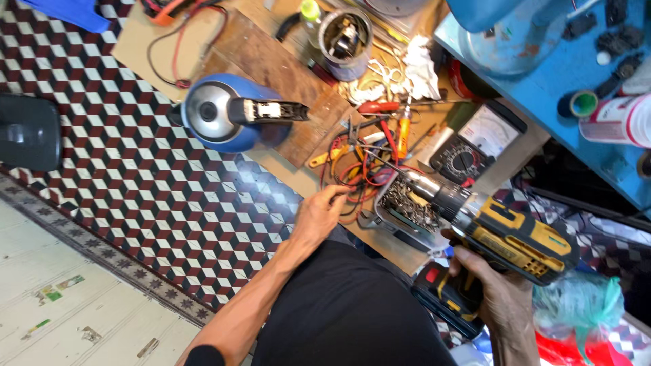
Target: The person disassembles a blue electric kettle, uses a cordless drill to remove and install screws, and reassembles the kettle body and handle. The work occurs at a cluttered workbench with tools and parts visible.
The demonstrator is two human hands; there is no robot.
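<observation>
1. Your right hand [498,291], at lower right, is closed around the grip of the yellow-and-black cordless drill [502,230].
2. Your left hand [319,213], at centre, pinches the red wires [359,177], fingers narrow.
3. At upper left, the blue kettle [227,120] lies tipped, untouched; its handle shows exposed parts, so work remains.

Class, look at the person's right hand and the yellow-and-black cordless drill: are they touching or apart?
Touching. The head view shows the right hand wrapped around the grip of the cordless drill, fingers closed on the handle with no gap.
</observation>
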